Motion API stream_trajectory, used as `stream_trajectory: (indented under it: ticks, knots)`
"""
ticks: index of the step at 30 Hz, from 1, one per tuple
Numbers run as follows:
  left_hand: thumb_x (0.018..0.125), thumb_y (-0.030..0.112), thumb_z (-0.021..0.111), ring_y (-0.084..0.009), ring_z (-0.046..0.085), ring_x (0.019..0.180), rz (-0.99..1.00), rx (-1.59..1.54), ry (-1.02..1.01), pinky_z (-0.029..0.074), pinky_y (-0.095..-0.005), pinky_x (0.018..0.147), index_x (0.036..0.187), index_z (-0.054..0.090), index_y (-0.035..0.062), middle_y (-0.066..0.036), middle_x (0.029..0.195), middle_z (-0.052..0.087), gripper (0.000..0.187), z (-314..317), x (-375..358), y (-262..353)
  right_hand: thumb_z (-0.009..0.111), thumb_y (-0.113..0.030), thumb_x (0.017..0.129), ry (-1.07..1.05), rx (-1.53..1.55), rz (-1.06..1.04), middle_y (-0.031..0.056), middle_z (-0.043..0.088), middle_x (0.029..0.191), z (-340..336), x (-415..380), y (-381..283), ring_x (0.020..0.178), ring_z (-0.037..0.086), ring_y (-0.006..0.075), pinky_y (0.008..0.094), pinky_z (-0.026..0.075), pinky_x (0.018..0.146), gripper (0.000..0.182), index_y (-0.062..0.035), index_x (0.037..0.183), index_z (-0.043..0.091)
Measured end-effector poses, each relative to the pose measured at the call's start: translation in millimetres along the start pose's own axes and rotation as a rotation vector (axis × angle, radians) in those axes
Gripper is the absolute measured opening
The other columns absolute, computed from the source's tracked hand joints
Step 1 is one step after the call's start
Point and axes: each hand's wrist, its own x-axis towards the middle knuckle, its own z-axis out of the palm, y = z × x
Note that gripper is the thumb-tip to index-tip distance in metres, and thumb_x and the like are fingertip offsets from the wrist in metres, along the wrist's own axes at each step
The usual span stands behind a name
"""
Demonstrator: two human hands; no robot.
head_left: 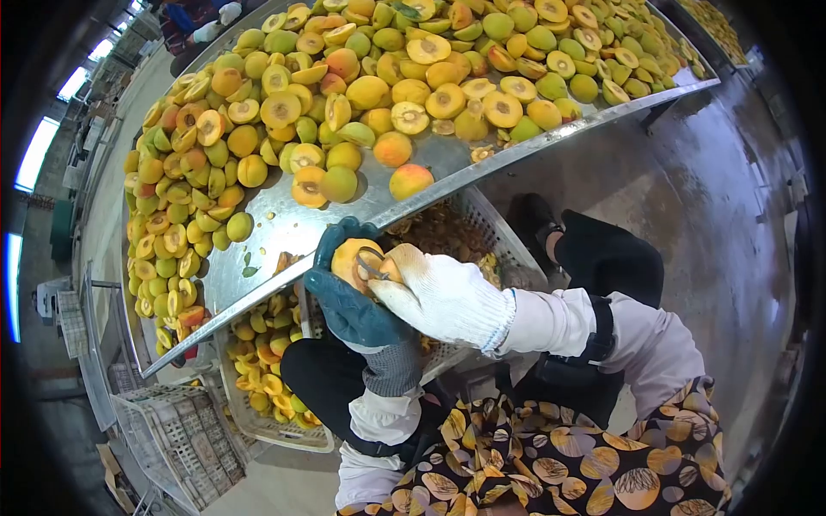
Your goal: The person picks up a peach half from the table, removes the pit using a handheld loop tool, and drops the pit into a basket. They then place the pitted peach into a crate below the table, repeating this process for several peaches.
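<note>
My left hand (354,311), in a dark teal rubber glove, cups a yellow peach half (345,260) just off the near edge of the metal table. In a white knitted glove, my right hand (447,294) grips a small pitting tool with a curved metal loop (369,263). The loop lies against the cut face of the peach half, and its handle is mostly hidden in my fingers. Whole-looking and halved peaches (370,93) are heaped on the table (456,178) beyond my hands.
Below the table edge, a crate (508,232) holds brownish scraps. Another crate (284,434), at lower left, holds peach halves. Stacked crates (185,439) stand farther left. A co-worker's gloved hand (206,33) shows at the table's far side. Wet floor (714,215) lies at right.
</note>
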Motion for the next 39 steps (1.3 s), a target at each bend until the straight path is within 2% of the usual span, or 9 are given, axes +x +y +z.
stream_trajectory:
  ticks: [3,6,12,18,22,27,30,35,39]
  knots:
    - [0.110,0.038,0.030,-0.0247,0.061,0.106,0.411,0.654,-0.069,0.049,-0.0371,0.096,0.125,0.055,-0.0046,-0.017,0.118,0.062,0.052,1.2,-3.0,5.7,0.055,-0.040,0.098,0.014,0.019,-0.021,0.0201,0.065,0.071,3.1,-0.5,3.1,0.064,0.067,0.0396,0.0478,0.053,0.053,0.038,-0.0015,0.097,0.056]
    - [0.110,0.036,0.029,-0.0241,0.061,0.104,0.470,0.741,-0.073,0.049,-0.0370,0.094,0.123,0.057,-0.0050,-0.016,0.118,0.063,0.051,0.5,-3.7,3.7,0.056,-0.039,0.098,-0.006,-0.013,-0.064,0.0200,0.065,0.071,-1.5,1.4,6.0,0.064,0.067,0.0395,0.0478,0.053,0.052,0.037,-0.0018,0.097,0.056]
    - [0.110,0.044,0.030,-0.0222,0.063,0.097,0.116,0.423,-0.143,0.049,-0.0349,0.090,0.117,0.060,-0.0036,-0.014,0.111,0.066,0.056,-4.6,-0.7,13.4,0.053,-0.040,0.098,-0.210,0.066,-0.068,0.0180,0.064,0.068,-9.3,7.7,13.1,0.056,0.066,0.0338,0.0433,0.052,0.047,0.039,-0.0016,0.101,0.056]
    - [0.108,0.047,0.035,-0.0189,0.067,0.082,-0.155,0.212,-0.258,0.056,-0.0303,0.074,0.110,0.063,-0.0026,-0.013,0.099,0.069,0.057,-16.8,17.4,12.3,0.052,-0.041,0.099,-0.740,0.709,0.569,0.0066,0.060,0.064,-42.9,21.3,-6.3,0.050,0.060,0.0183,0.0335,0.048,0.046,0.042,0.0008,0.098,0.056]
    - [0.108,0.045,0.035,-0.0181,0.066,0.082,-0.131,0.295,-0.304,0.055,-0.0301,0.075,0.108,0.064,-0.0037,-0.013,0.098,0.069,0.057,-15.2,20.9,10.7,0.048,-0.043,0.101,-0.509,0.455,0.221,0.0030,0.051,0.060,-16.6,14.7,15.6,0.041,0.052,0.0149,0.0293,0.043,0.036,0.042,-0.0036,0.089,0.055]
    - [0.109,0.044,0.033,-0.0162,0.066,0.081,-0.097,0.334,-0.505,0.054,-0.0295,0.077,0.105,0.065,-0.0036,-0.011,0.096,0.070,0.057,-19.4,33.4,14.4,0.054,-0.043,0.099,-0.926,1.366,0.829,-0.0001,0.045,0.052,-34.4,24.8,23.9,0.037,0.045,0.0119,0.0261,0.035,0.031,0.043,-0.0054,0.080,0.054]
    - [0.110,0.041,0.032,-0.0146,0.066,0.083,-0.197,0.384,-0.633,0.053,-0.0281,0.081,0.102,0.067,-0.0020,-0.009,0.095,0.071,0.056,-28.8,49.9,12.8,0.052,-0.043,0.100,-0.810,0.709,0.430,0.0018,0.050,0.053,-30.3,26.4,23.1,0.036,0.047,0.0129,0.0264,0.036,0.032,0.042,-0.0057,0.080,0.054]
    - [0.110,0.041,0.032,-0.0158,0.065,0.088,-0.179,0.422,-0.707,0.050,-0.0299,0.089,0.104,0.069,-0.0029,-0.008,0.093,0.071,0.057,-40.7,62.9,25.8,0.053,-0.044,0.097,-0.573,0.145,0.005,0.0178,0.067,0.075,-25.2,31.7,16.1,0.072,0.070,0.0324,0.0414,0.054,0.064,0.041,-0.0040,0.104,0.060]
    - [0.109,0.037,0.037,-0.0143,0.065,0.083,-0.218,0.584,-0.539,0.052,-0.0292,0.082,0.104,0.069,-0.0004,-0.008,0.089,0.071,0.050,-96.3,81.9,58.9,0.059,-0.044,0.095,-0.391,-0.345,-0.280,0.0153,0.067,0.069,-22.0,28.3,29.8,0.062,0.067,0.0364,0.0454,0.052,0.055,0.040,-0.0048,0.097,0.059]
